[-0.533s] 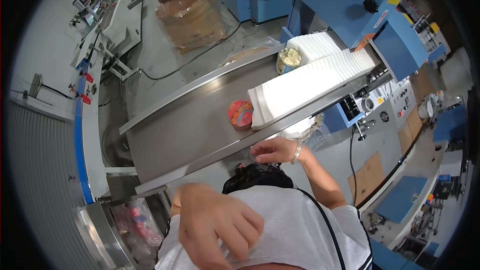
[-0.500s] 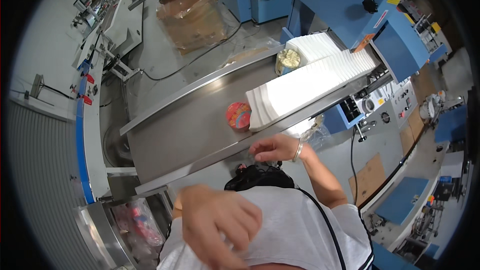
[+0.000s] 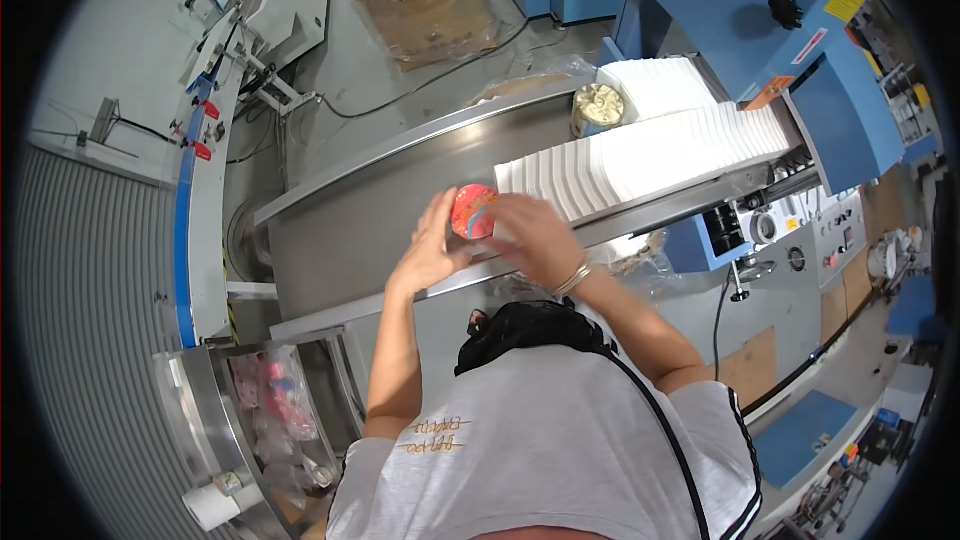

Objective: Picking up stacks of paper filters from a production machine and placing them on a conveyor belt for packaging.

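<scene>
A round red object with a coloured pattern on top [image 3: 474,211] stands on the metal trough, by the near left end of a long row of white folded sheets [image 3: 650,165]. My left hand [image 3: 430,252] is at its left side, fingers stretched along its edge and thumb apart. Whether they press on it I cannot tell. My right hand [image 3: 537,242] is on its other side, in front of the end of the white row, its fingers smeared by motion. Farther back, a round tin with pale yellowish contents [image 3: 599,108] stands against the row.
The metal trough [image 3: 350,260] has raised side rails. A blue machine [image 3: 740,30] rises at its far right end. A plastic-lined carton [image 3: 425,5] sits on the floor beyond. Below left is a metal bin with plastic bags [image 3: 275,400], with a white roll [image 3: 212,505] near it.
My left hand has gone from in front of my chest up to the red round object. My right hand has moved up to its right side. The whole view has shifted slightly.
</scene>
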### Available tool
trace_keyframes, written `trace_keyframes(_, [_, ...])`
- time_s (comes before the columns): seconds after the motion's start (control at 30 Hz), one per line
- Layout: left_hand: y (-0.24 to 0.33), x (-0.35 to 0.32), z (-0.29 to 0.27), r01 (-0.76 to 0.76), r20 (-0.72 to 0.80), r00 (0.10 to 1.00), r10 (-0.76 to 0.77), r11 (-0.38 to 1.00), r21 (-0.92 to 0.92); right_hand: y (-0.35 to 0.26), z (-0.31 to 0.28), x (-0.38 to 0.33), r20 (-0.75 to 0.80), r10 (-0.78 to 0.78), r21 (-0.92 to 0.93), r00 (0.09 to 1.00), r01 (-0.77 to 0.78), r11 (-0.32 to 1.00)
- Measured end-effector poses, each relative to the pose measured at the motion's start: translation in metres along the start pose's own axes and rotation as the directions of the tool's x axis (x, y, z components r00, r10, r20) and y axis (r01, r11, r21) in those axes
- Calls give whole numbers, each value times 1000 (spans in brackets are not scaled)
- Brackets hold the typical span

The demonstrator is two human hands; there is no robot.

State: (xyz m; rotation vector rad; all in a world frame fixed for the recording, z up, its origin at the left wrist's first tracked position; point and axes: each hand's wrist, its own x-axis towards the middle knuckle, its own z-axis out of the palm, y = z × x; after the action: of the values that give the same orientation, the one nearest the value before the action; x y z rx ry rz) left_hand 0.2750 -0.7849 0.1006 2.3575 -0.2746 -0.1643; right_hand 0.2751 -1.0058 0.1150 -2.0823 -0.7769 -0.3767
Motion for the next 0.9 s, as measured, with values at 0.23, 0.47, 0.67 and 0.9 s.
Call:
trace_keyframes(0.23, [6,17,20,-116,12,993,115,985,131,3,43,-19,102,-8,-409,995,49,911])
trace_keyframes(0.47, [6,8,31,-207,-187,953,237,964,164,4,26,-20,13,-99,-427,995,95,899])
trace_keyframes(0.67, [-1,8,41,-129,-160,977,139,989,76,2,31,-26,-27,-40,-419,999,25,907])
trace_keyframes(0.9, [-10,5,38,-211,-44,974,220,965,155,1,35,-27,-23,-54,-460,998,37,887])
